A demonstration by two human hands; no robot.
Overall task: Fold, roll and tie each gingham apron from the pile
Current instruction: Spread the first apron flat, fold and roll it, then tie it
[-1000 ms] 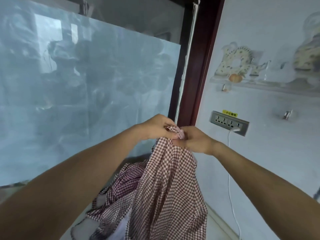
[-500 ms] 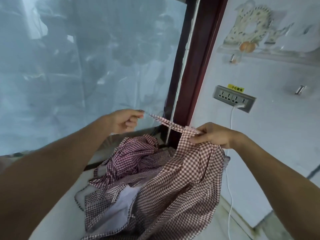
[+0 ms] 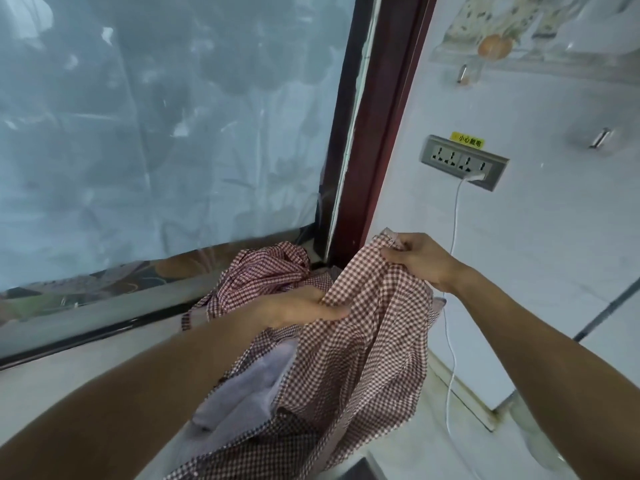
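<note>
Windowsill pile | right hand grip pinches apron corner raised | left hand clutches its edge

A large window covered with translucent plastic sheeting fills the left of the frame, bordered on its right by a dark red frame. On the white wall beside it, a grey multi-socket outlet sits under a small yellow label, with a white cable plugged into it and trailing down to the floor. Higher up, a decorative sticker, possibly showing fruit, is blurred. Two small metal hooks project from the wall.
</note>
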